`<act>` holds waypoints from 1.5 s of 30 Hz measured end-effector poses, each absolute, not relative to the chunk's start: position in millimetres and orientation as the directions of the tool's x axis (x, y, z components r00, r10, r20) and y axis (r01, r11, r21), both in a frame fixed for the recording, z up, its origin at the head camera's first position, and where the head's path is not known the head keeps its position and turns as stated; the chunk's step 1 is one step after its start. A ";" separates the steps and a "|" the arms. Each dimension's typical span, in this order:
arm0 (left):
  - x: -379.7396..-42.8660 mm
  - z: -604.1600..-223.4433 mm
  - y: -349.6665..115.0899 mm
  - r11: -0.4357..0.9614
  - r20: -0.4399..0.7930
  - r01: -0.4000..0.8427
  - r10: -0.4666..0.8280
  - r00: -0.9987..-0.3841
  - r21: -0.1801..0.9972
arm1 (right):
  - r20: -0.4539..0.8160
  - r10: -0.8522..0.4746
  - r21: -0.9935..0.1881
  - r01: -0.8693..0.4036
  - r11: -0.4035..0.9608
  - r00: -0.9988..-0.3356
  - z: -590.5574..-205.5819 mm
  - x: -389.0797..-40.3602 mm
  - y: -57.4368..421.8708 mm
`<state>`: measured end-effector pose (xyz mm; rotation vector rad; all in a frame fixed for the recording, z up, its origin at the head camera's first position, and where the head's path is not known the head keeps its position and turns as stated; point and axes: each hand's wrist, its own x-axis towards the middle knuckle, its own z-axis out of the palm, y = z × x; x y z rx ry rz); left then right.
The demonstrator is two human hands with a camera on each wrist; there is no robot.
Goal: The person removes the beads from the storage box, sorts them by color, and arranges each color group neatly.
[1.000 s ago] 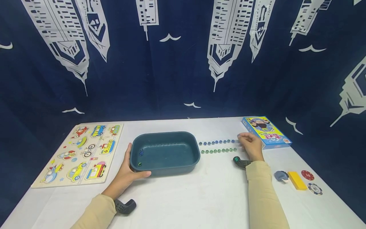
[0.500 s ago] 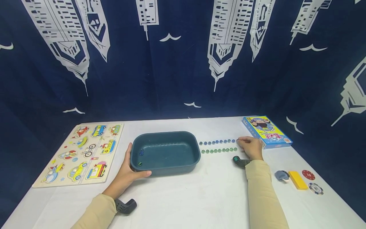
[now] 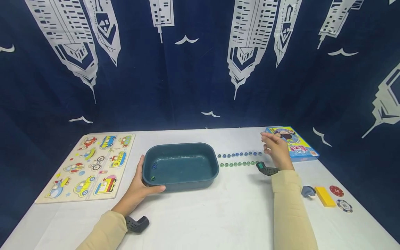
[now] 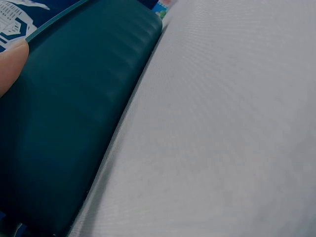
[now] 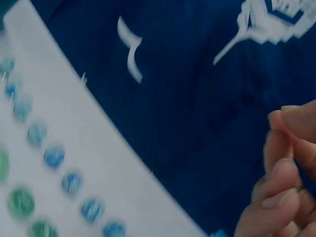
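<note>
My left hand [image 3: 139, 189] grips the left end of a dark teal plastic tub [image 3: 184, 185], thumb along its near side. In the left wrist view, a fingertip [image 4: 12, 64] lies against the tub's wall [image 4: 84, 98]. Two blue marbles [image 3: 154, 165] and a green marble [image 3: 152, 178] lie inside the tub. Right of it run a row of blue marbles [image 3: 237, 154] and a nearer row of green marbles [image 3: 239, 164]. My right hand [image 3: 278, 149] is raised beyond the blue row's right end. Its fingers are loosely bent, and the right wrist view shows nothing held.
A wooden vehicle puzzle board [image 3: 87, 170] lies at the left. A blue and yellow box [image 3: 298, 147] stands behind my right hand. Nearer right are a small blue-grey object [image 3: 308, 191], a yellow block [image 3: 325, 197], a red chip [image 3: 336, 190] and a white-and-dark chip [image 3: 344, 206].
My right hand has set a blue marble at the right end of the blue row, let go and risen away from it. The left hand and tub have stayed put.
</note>
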<state>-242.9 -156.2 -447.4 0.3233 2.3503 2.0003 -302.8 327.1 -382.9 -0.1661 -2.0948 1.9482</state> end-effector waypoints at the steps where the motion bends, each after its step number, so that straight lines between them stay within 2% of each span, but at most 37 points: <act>1: -243.0 -447.4 -156.3 0.147 0.107 0.135 0.183 -0.977 0.980 | 0.133 0.222 -0.991 -0.122 0.060 -0.966 -376.3 -301.5 322.4; 7: -243.0 -447.0 -156.0 0.145 0.110 0.138 0.184 -0.977 0.980 | 0.171 -0.032 -0.984 -0.173 0.040 -0.985 -344.1 -296.7 283.8; 11: -242.5 -445.9 -155.2 0.141 0.110 0.137 0.184 -0.977 0.980 | 0.180 -0.163 -0.973 -0.200 0.111 -0.970 -335.3 -296.0 249.1; 18: -241.4 -444.4 -154.5 0.120 0.130 0.154 0.184 -0.974 0.981 | 0.193 -0.397 -0.936 -0.290 0.201 -0.897 -342.3 -291.6 181.5; 24: -240.7 -444.6 -155.6 0.102 0.131 0.152 0.188 -0.973 0.983 | 0.162 -0.529 -0.899 -0.345 0.269 -0.833 -356.3 -287.5 122.3; 30: -242.1 -446.8 -155.7 0.083 0.122 0.142 0.213 -0.969 0.986 | 0.055 -0.600 -0.861 -0.343 0.377 -0.798 -366.5 -285.0 72.0; 39: -241.5 -446.8 -156.4 0.093 0.112 0.136 0.228 -0.967 0.986 | -0.088 -0.593 -0.844 -0.256 0.471 -0.800 -386.4 -288.1 30.9; 45: -240.7 -447.5 -159.1 0.100 0.108 0.132 0.219 -0.970 0.986 | -0.159 -0.592 -0.748 -0.295 0.594 -0.790 -392.1 -290.2 13.3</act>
